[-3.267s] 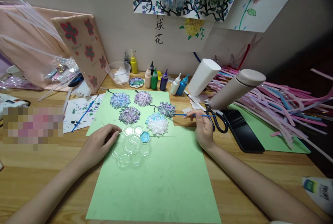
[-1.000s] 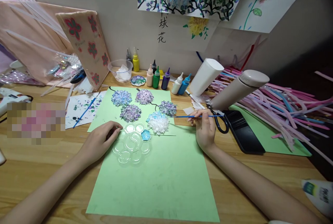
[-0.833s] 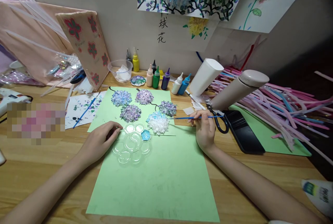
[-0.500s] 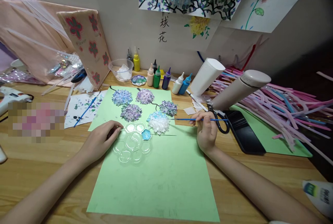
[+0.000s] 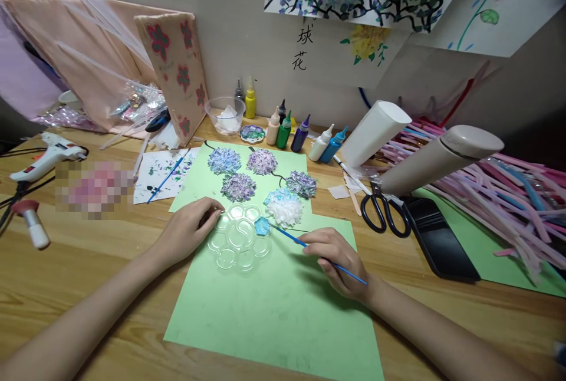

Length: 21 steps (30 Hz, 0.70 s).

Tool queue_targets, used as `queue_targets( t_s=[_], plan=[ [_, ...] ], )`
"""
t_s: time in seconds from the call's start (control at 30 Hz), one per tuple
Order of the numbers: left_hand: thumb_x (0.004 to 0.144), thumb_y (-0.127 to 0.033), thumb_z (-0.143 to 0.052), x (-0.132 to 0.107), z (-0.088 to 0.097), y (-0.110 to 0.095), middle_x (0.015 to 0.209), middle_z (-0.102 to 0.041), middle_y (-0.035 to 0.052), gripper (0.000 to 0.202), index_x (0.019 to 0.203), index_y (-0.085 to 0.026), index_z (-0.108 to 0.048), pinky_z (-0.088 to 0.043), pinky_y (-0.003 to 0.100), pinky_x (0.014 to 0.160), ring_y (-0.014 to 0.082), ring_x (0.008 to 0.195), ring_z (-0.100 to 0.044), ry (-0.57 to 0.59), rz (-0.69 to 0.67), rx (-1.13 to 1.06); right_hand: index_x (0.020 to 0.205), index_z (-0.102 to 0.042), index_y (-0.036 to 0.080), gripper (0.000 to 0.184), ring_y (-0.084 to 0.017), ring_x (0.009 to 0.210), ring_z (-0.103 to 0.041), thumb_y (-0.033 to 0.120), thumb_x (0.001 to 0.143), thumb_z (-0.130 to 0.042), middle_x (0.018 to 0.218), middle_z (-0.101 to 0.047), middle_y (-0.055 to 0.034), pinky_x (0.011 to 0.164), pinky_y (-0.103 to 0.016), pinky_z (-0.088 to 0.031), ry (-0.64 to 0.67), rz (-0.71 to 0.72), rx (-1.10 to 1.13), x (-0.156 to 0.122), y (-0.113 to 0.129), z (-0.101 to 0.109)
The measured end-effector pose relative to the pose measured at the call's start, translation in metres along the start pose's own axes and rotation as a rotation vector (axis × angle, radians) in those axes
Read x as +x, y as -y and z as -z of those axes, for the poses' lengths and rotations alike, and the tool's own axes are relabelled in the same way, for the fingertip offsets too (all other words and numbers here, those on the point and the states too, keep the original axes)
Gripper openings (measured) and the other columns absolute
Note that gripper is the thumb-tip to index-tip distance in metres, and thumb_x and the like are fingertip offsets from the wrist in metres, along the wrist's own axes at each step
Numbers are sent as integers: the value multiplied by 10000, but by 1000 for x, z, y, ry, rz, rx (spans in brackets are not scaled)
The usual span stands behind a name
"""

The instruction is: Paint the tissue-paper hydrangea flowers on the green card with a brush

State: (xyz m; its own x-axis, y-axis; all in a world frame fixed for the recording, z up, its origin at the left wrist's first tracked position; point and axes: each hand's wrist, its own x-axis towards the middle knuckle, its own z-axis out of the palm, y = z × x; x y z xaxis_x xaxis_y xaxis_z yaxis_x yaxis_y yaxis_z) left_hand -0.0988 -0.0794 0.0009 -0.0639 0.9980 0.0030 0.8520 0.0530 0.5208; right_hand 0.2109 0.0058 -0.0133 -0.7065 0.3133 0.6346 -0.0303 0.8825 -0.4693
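My right hand [image 5: 333, 260] pinches a thin blue paintbrush [image 5: 292, 237], its tip in the blue paint well [image 5: 262, 226] of a clear flower-shaped palette [image 5: 239, 238]. My left hand [image 5: 188, 230] grips the palette's left rim with curled fingers. The palette lies on a green paper sheet [image 5: 274, 304]. Behind it sits a second green sheet with several fluffy paper flowers; the nearest, a white and blue flower [image 5: 283, 207], is just beyond the brush tip.
Small paint bottles [image 5: 300, 133] line the wall. Black scissors [image 5: 384, 213], a black tablet [image 5: 435, 242], two white cylinders and a pile of pink straws [image 5: 508, 192] lie right. A glue gun [image 5: 48, 154], a spattered sheet with a second brush [image 5: 168, 171] lie left.
My right hand came down and left from beside the scissors, bringing the brush tip from the flower to the blue paint well. The view shifted left. The left hand stayed on the palette.
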Motion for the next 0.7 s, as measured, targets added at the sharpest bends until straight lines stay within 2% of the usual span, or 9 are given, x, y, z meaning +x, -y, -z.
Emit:
queue_targets(
  t_s=[0.23,0.4,0.5,0.7],
  plan=[
    [943,-418,-379,0,-2,2,863,-631,13,270,958,-218,-560,-403,283,671,182,771,-583,-3,-2,-15,1097,-547,204,248,-181,909,-605,253,974,-338,981,-685,-91,764,-310,-523,132,-50,32,2,1,-5],
    [943,-419,-385,0,-2,1,848,-623,9,266,954,-218,-558,-397,285,671,180,763,-578,1,5,-20,1108,-543,201,251,-191,944,-600,242,975,-334,983,-679,-101,783,-329,-515,65,-82,60,2,-1,-5],
    [944,-417,-386,1,-2,1,853,-621,8,264,959,-218,-558,-396,286,674,179,767,-577,8,9,-23,1102,-548,204,241,-187,926,-600,230,970,-348,978,-681,-96,770,-320,-518,69,-89,86,1,-2,-4],
    [941,-421,-388,1,-1,1,854,-621,8,266,958,-216,-557,-395,288,674,181,770,-576,9,9,-21,1161,-527,198,293,-188,950,-596,111,902,-424,1014,-675,-93,792,-322,-521,63,-105,67,1,-3,-5]
  ],
)
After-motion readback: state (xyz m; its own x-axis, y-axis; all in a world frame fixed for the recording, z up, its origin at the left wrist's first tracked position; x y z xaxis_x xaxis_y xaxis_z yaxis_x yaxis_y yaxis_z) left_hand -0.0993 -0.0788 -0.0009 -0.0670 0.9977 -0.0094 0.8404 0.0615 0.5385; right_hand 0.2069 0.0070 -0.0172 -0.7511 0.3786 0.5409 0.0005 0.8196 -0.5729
